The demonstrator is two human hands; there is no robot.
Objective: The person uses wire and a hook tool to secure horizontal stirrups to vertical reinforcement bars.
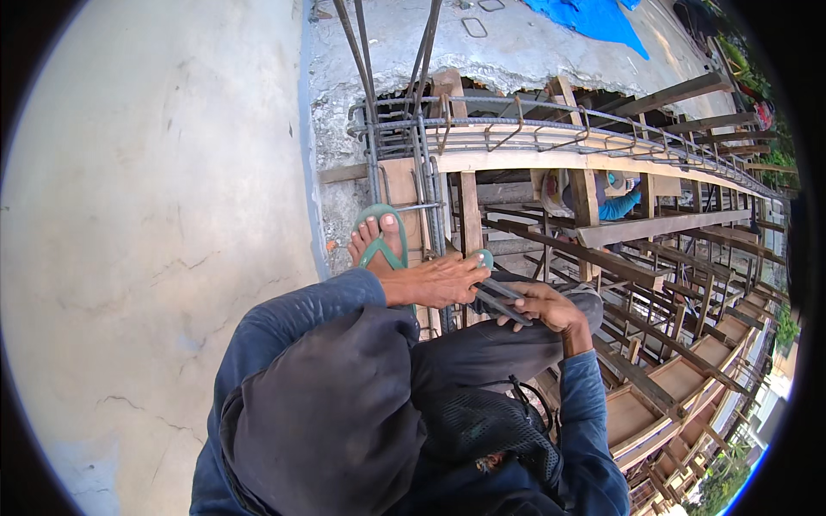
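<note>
My right hand (551,308) is closed around two dark, narrow metal bars (506,297) that lie side by side, like the handles of pincers. My left hand (439,282) has its fingers bent together at their upper end; what joins the bars there is hidden. Both hands are above my bent right knee (568,331). Just beyond my left hand, my left foot in a green flip-flop (379,236) rests over a steel rebar cage (428,189). A second green flip-flop tip (485,258) shows beside my left fingers.
A cracked plaster wall (163,215) fills the left side. A horizontal rebar cage (551,125) runs right along a wooden form board (516,161). Below are timber props and beams (619,267), with a person's blue sleeve (621,205) among them. A blue tarp (594,21) lies on concrete.
</note>
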